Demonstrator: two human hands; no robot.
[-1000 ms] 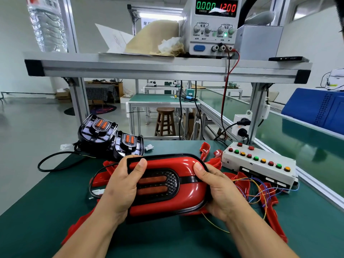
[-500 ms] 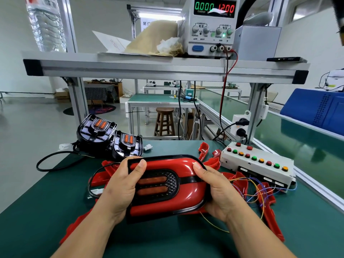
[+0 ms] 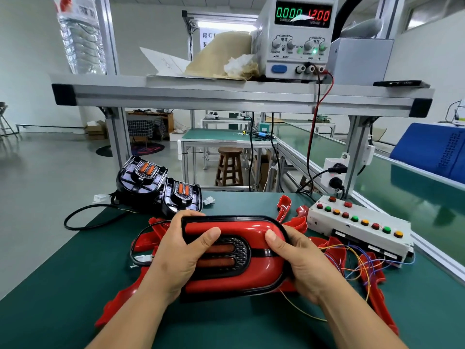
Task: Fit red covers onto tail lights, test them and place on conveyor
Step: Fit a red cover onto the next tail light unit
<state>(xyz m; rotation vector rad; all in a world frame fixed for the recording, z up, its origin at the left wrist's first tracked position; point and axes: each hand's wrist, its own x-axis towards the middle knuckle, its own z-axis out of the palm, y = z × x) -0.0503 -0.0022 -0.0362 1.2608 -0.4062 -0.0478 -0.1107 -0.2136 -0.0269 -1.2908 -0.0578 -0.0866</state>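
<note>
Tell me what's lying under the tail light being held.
Loose red covers poke out beneath the tail light on both sides, lying on the green mat. Whatever sits straight below is hidden by the light, the left hand and the right hand.

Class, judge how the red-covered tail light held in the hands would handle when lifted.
The tail light looks rigid: its moulded shell shows no flex between left hand and right hand. Its glossy cover is probably slippery.
</note>
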